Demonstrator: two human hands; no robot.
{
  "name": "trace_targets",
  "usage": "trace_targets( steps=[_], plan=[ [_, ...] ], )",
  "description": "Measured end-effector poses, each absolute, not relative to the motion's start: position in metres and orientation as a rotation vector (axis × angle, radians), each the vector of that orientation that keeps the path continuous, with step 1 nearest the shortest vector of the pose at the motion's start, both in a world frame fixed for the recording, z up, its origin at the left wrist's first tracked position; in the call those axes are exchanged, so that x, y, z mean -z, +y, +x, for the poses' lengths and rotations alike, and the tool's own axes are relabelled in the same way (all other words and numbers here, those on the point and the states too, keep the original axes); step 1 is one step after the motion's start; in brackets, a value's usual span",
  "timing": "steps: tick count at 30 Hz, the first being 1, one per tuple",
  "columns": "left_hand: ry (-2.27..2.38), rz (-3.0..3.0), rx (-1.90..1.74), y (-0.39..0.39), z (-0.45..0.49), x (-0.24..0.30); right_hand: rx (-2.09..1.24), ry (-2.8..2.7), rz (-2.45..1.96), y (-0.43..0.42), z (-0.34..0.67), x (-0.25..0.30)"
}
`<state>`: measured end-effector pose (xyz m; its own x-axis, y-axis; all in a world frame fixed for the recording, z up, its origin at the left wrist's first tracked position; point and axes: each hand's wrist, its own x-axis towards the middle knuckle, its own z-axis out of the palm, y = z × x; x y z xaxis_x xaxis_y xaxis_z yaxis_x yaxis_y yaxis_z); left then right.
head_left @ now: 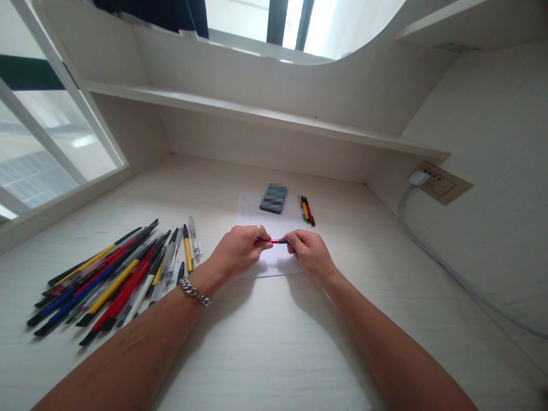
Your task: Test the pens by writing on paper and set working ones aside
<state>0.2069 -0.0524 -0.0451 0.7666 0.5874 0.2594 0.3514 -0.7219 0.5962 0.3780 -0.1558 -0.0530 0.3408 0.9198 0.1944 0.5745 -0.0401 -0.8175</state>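
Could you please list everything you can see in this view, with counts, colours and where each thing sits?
desk: one, off-white, under everything
loose pens: many, mixed colours, left of the hands
paired pens: about two, yellow, red and black, right of the paper
paper sheet: one, white, under the hands
blurred object: one, dark, on the sheet
shelf: one, white, above the desk
window: one, far left
wall socket: one, beige, right wall
held pen: one, red and black, between the hands
left hand: one, with ring and bracelet
right hand: one, on the pen
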Motion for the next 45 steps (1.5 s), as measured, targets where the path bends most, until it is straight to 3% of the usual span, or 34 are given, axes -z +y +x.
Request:
trace_targets(
  steps=[8, 18, 26, 36, 45],
  plan=[
    [0.638, 2.375, -0.519, -0.053, 0.205, 0.031, -0.323, -1.419, -1.647, -0.159, 0.375, 0.052],
    [0.641, 2.365, -0.524, -0.043, 0.200, 0.045, -0.476, -1.382, -1.470, -0.158, 0.377, 0.064],
    [0.668, 2.423, -0.606, -0.042, 0.201, 0.052, -0.477, -1.363, -1.742, -0.160, 0.380, 0.055],
    [0.669, 2.494, -0.507, -0.044, 0.201, 0.049, -0.479, -1.307, -1.556, -0.157, 0.380, 0.064],
    [0.672, 2.502, -0.546, -0.043, 0.201, 0.050, -0.524, -1.340, -1.708, -0.160, 0.379, 0.056]
  ],
)
